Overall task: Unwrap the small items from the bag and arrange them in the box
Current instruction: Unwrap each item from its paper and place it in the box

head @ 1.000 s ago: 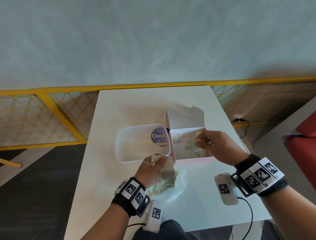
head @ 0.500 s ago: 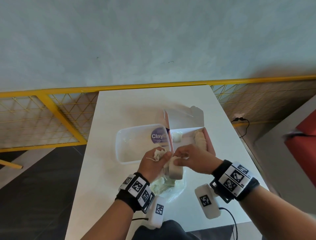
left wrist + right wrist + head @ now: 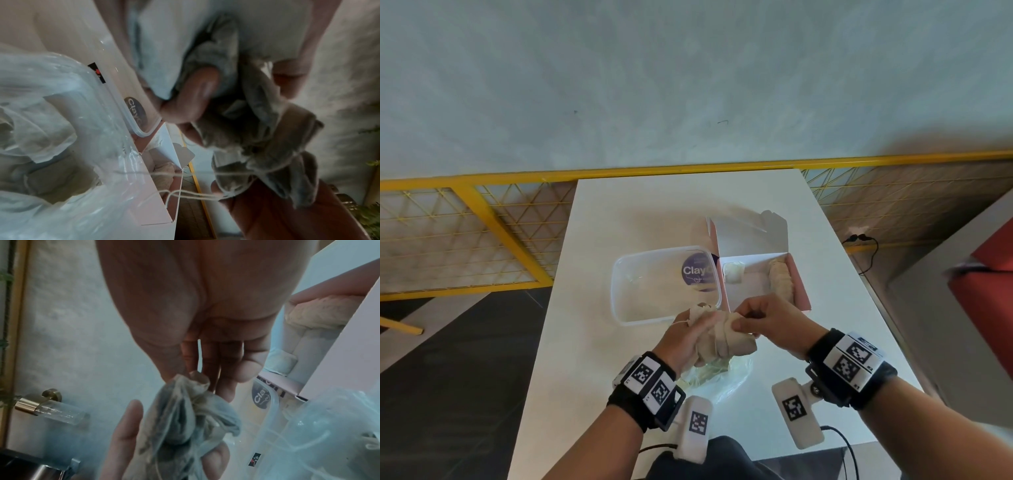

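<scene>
Head view: we are unwrapping a cloth bundle (image 3: 726,337) at lower centre of the frame.

Our left hand (image 3: 683,339) grips the bundle while our right hand (image 3: 770,320) pinches its top fold, likely to peel it open just short of the pink box (image 3: 800,284), where two items already lie. The plastic bag (image 3: 726,378) sits beneath on the table (image 3: 654,212). What the cloth wraps stays hidden.
</scene>
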The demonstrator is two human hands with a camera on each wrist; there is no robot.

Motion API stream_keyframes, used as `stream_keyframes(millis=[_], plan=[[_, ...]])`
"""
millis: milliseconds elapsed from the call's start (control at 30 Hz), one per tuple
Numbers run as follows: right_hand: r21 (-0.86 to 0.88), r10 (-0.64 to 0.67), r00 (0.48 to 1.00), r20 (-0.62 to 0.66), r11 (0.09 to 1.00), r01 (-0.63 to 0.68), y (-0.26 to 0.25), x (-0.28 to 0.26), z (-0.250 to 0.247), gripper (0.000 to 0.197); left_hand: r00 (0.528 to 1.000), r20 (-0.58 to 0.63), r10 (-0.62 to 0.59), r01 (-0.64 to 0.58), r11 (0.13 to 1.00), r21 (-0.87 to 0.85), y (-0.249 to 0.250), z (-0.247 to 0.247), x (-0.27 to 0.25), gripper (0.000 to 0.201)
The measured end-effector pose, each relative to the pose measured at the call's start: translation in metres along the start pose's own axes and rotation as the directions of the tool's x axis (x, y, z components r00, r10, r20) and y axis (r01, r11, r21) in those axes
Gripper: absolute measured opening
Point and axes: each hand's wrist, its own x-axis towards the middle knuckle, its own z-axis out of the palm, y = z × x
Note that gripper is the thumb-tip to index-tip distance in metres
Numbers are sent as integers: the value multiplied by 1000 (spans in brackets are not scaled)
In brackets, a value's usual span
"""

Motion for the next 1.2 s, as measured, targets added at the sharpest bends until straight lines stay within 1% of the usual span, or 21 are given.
stream_keyframes(millis=[33, 67, 133, 200, 267, 300, 333, 367, 400, 433, 467, 533, 567, 633, 700, 733, 800, 900, 1033, 1100, 1200], plan=[[-3, 4, 1000, -4, 1000, -4, 0, 0, 0, 5, 1000, 25, 9, -10, 1000, 18, 0, 0, -1, 13], [-11, 7, 1000, -6, 1000, -8, 1, 0, -1, 6, 999, 39, 22, -23, 999, 39, -3, -1, -1, 11], [-65, 8, 1000, -9, 998, -9, -1, -1, -3, 4, 1000, 11, 10, -10, 999, 34, -7, -4, 3, 20], [-201, -31, 998, -60, 979, 18, -5, -3, -6, 4, 999, -50, -1, 3, 1000, 31, -11, -7, 7, 36], [-374, -159, 976, -147, 922, 94, -9, -7, -13, 6, 996, -90, -11, 13, 1000, 22, -13, -14, 10, 49], [-454, -247, 956, -159, 878, 151, -12, -10, -16, 6, 995, -97, -10, 12, 1000, 21, -13, -18, 11, 48], [-524, -322, 934, -158, 829, 197, -13, -11, -20, 5, 996, -89, 7, -4, 1000, 30, -12, -21, 12, 40], [-587, -362, 921, -145, 781, 214, -16, -14, -24, 3, 996, -86, 32, -28, 998, 48, -10, -23, 12, 27], [-635, -361, 926, -113, 743, 212, -18, -17, -27, 2, 994, -88, 60, -55, 997, 61, -6, -23, 11, 15], [-666, -314, 948, -47, 717, 205, -24, -21, -30, 2, 992, -93, 83, -78, 995, 64, -1, -23, 9, 8], [-687, -249, 967, 48, 695, 213, -28, -24, -33, 5, 990, -94, 107, -101, 993, 68, 1, -23, 8, 8], [-717, -137, 967, 214, 650, 251, -37, -29, -36, 11, 982, -100, 160, -151, 984, 96, 4, -23, 8, 17], [-730, -108, 960, 259, 629, 267, -41, -30, -36, 12, 977, -104, 186, -171, 976, 136, 5, -24, 10, 19], [-735, -91, 947, 309, 608, 299, -44, -28, -33, 13, 972, -68, 224, -201, 948, 246, 3, -25, 13, 16], [-719, -123, 935, 333, 608, 337, -43, -22, -29, 10, 967, -36, 252, -227, 917, 327, 1, -24, 16, 9], [-704, -162, 931, 327, 615, 354, -43, -19, -26, 10, 965, -29, 261, -235, 908, 347, 0, -22, 17, 10], [-684, -237, 933, 270, 635, 359, -43, -15, -21, 10, 965, -21, 262, -235, 896, 378, -1, -17, 18, 14], [-671, -312, 938, 149, 665, 328, -41, -13, -14, 12, 962, 49, 269, -265, 877, 402, 0, -12, 18, 15], [-620, -363, 928, 80, 711, 332, -33, -11, -9, 13, 955, 100, 280, -297, 885, 358, -2, -8, 17, 14], [-577, -361, 932, 21, 757, 307, -28, -10, -7, 16, 955, 98, 279, -295, 882, 367, -3, -7, 18, 18], [-538, -342, 938, -52, 801, 262, -24, -10, -4, 25, 954, 118, 275, -299, 883, 361, -3, -4, 19, 16]])
